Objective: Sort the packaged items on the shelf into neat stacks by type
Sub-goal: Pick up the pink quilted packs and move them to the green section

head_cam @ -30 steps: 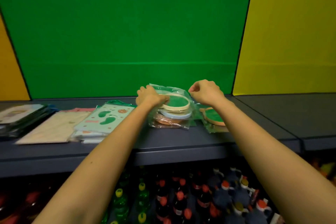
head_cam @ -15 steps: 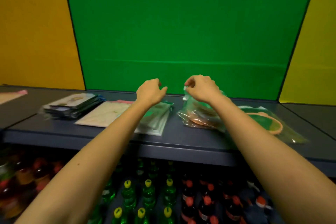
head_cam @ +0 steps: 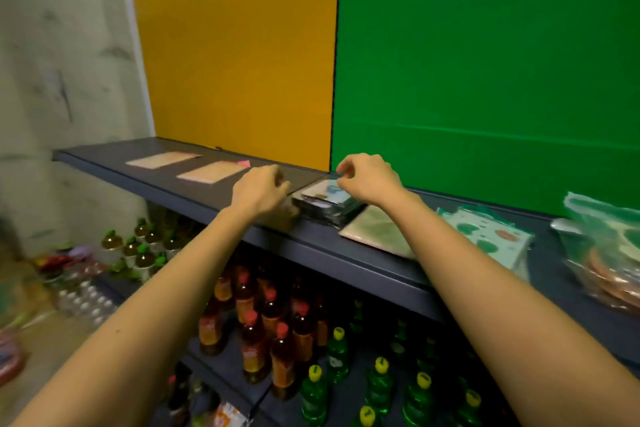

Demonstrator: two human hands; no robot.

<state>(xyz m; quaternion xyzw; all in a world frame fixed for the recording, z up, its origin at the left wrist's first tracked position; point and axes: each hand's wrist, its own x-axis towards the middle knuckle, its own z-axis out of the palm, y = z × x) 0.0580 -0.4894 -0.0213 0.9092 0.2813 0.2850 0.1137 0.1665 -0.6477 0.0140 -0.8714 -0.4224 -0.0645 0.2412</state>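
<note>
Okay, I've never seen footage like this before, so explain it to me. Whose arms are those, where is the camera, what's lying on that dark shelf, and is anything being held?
There is no machine here. The camera sits on a person's head and looks forward and down, so the two bare arms reaching in from below are that person's own.

The left hand and right hand are both loosely curled over a dark stack of flat packets on the dark shelf. Motion blur hides whether either hand actually grips anything.

Along the shelf, from left: two flat tan packets, the dark stack, an olive flat packet, a pile of pale packets with green spots, and clear bags holding round hoops at the far right.

On the lower shelves stand drink bottles, some amber with red caps, some green with yellow caps.
</note>
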